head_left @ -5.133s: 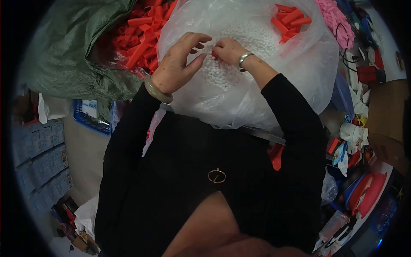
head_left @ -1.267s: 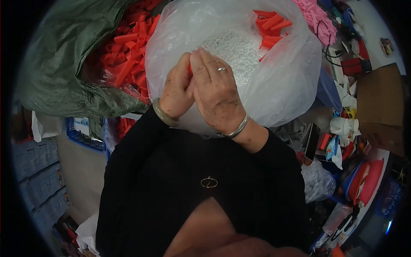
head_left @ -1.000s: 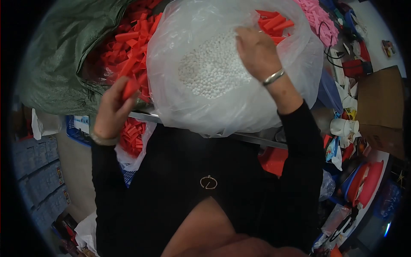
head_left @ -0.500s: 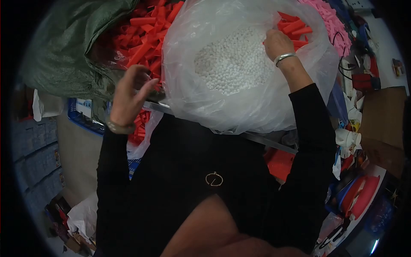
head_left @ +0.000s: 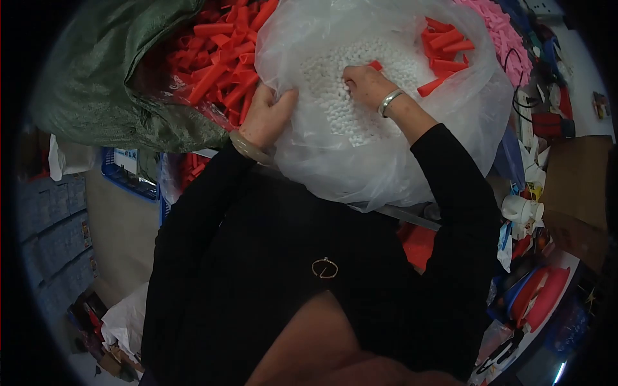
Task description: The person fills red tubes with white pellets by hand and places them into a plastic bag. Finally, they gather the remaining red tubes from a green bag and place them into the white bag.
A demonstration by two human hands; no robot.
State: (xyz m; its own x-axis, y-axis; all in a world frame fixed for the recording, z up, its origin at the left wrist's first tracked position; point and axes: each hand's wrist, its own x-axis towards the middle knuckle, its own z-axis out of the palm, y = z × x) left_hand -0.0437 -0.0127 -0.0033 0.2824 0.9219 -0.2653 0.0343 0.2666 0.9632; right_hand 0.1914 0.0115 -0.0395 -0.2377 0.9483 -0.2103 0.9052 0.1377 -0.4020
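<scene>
A large clear plastic bag (head_left: 373, 174) stands in front of me, with white pellets (head_left: 351, 119) in it. At its left edge, my left hand (head_left: 267, 119) grips the plastic, thumb on the bag side and fingers beside the red pieces; the fingertips are partly hidden. My right hand (head_left: 368, 88) is closed down among the pellets. A red plastic tube (head_left: 375, 65) pokes out beyond that hand, and the rest of it is hidden. Several more red tubes (head_left: 447, 45) lie inside the bag at the right.
Many red pieces (head_left: 219, 64) fill a green woven sack (head_left: 90, 83) at the left. A pink pile (head_left: 496, 32) lies at the upper right. A blue basket (head_left: 129, 180), a cardboard box (head_left: 576, 193) and white cups (head_left: 521, 209) stand around me.
My left hand has moved up and right from open air to the bag's edge. My right hand has moved left from the red tubes to the middle of the pellets.
</scene>
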